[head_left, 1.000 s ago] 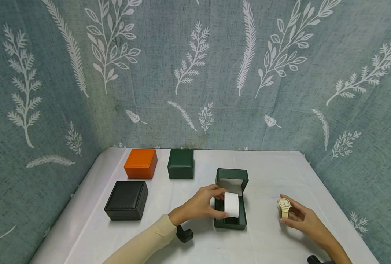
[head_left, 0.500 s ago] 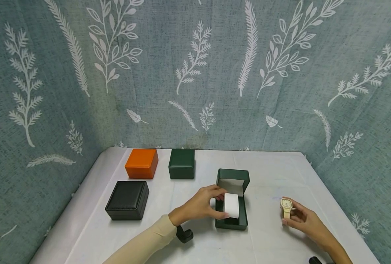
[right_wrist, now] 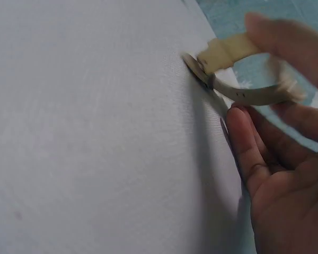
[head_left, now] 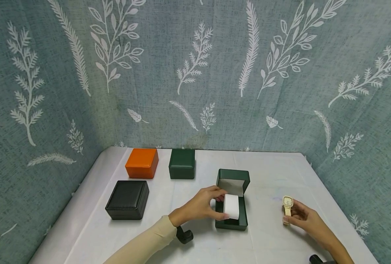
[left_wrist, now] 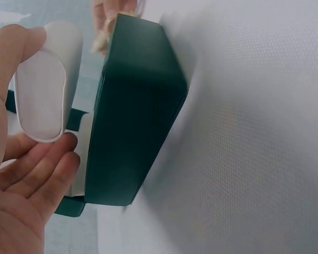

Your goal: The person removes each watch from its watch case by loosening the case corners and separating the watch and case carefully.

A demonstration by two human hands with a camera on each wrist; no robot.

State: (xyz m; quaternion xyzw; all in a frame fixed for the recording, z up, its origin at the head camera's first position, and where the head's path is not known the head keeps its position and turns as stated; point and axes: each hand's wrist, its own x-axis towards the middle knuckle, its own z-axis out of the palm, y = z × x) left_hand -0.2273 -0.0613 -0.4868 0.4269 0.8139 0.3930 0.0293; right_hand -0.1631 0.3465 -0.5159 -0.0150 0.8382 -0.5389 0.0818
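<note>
No legible brand, label or writing on any box or on the watch dial.

Cream wristwatch (head_left: 287, 204): rectangular pale face with gold-toned bezel, cream strap looped shut. Located lower right of the head view, held just above the bench (head_left: 274, 172), well apart from the open box. Pinched at the strap by the right hand (head_left: 302, 216), fingers curled round it.

Open green box (head_left: 232, 200): dark green shell, pale lining, lid raised toward the rear. Located centre of the head view, slightly below the middle. White oval-ended cushion (head_left: 231, 206) at its mouth, gripped between thumb and fingers of the left hand (head_left: 200, 205).

Closed boxes in the left half of the head view: orange box (head_left: 142, 163) and small green box (head_left: 181, 163) in the back row, black stitched box (head_left: 127, 200) nearer. Leaf-print teal fabric (head_left: 195, 73) behind the bench.
</note>
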